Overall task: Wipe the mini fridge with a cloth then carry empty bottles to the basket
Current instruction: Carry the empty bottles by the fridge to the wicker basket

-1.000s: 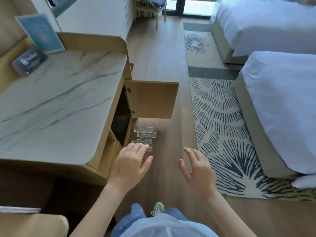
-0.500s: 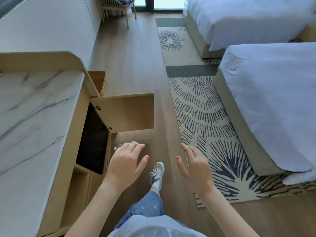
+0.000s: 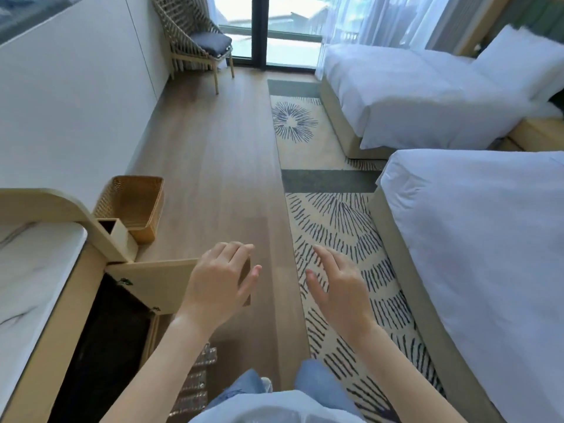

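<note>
Both hands out in front, palms down, holding nothing. Left hand [image 3: 219, 280] – fingers loosely bent, thumb spread – overlaps the free edge of the open cabinet door [image 3: 155, 285]; cannot tell whether it touches the door. Right hand [image 3: 338, 288] is beside it to the right and apart from it, fingers relaxed and slightly splayed, over the edge of the patterned rug [image 3: 335, 227]. Mini fridge [image 3: 100, 346], dark front, sits in the cabinet left of the left forearm, under the marble top [image 3: 33, 270]. Clear bottles [image 3: 197, 381] lie on the wood floor beneath the left forearm – nearer the body than either hand. Woven basket [image 3: 134, 203] stands on the floor beyond and left of the left hand, well apart from the bottles. White bed [image 3: 473, 239] right of the right hand
</note>
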`<state>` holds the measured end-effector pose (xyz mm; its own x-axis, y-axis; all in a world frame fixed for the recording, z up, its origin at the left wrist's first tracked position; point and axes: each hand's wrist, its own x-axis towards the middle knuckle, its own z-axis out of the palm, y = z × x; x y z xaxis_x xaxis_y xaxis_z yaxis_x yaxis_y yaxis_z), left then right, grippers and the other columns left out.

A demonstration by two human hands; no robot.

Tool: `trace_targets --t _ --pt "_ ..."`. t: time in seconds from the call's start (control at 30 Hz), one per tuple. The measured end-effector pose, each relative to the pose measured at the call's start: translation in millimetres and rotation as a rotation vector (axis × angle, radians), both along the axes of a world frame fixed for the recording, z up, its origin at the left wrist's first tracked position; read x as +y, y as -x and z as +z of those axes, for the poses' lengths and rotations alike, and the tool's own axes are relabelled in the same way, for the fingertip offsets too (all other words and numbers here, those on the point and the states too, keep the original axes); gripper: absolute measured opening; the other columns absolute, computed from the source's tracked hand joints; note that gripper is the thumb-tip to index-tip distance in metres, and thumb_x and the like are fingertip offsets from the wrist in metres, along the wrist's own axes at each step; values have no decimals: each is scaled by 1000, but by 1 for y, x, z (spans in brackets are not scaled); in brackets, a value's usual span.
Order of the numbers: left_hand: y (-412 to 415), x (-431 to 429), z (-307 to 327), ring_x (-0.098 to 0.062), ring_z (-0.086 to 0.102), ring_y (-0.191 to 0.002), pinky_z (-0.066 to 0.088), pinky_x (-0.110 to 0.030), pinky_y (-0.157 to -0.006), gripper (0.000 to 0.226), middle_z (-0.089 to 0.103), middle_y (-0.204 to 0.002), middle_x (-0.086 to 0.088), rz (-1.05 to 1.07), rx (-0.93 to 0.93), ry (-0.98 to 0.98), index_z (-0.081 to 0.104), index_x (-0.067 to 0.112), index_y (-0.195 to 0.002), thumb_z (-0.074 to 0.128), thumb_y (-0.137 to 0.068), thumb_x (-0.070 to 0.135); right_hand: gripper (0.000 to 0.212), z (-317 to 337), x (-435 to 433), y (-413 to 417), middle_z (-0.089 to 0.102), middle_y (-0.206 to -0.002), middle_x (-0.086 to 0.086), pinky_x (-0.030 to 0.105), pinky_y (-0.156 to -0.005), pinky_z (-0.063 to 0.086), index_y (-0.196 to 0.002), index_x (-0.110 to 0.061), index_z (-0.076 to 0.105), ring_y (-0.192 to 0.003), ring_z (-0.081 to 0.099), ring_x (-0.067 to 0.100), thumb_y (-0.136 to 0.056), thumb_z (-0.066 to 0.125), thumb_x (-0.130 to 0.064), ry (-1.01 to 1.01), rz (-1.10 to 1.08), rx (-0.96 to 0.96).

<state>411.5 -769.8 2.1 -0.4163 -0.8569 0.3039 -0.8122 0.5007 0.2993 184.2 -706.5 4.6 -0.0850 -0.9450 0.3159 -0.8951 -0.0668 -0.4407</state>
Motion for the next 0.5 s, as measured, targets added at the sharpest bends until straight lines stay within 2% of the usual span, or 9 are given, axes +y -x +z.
trace_targets --t 0.07,0.27,0.33,0.5 --pt "4 -25 6 -20 64 -101 54 -35 -84 38 69 -110 -2 50 10 -2 65 16 -117 53 -94 42 48 7 -38 4 69 -118 12 35 -90 52 -128 -1 63 -106 66 28 -96 51 -35 13 46 1" --pt "-2 -67 -5 -24 64 -101 55 -39 -83 47 69 -108 -4 323 18 -83 67 10 -116 43 -92 43 48 2 -150 -6 68 -120 12 39 -93 51 -129 -2 62 -110 64 29 -97 51 -36 -25 337 -13" --pt "-4 -72 -13 -24 64 -102 54 -39 -84 48 70 -109 -4 443 15 -104 67 10 -116 41 -93 43 45 -2 -185 -14 68 -120 11 39 -94 51 -129 -3 63 -110 63 29 -96 54 -34 -21 469 -4" --pt "-5 -66 -16 -24 62 -111 49 -38 -94 53 69 -116 -5 843 78 -157 67 9 -119 37 -95 45 47 -7 -258 -44 67 -121 8 40 -95 51 -130 -7 62 -112 60 27 -99 48 -39 -75 852 5"
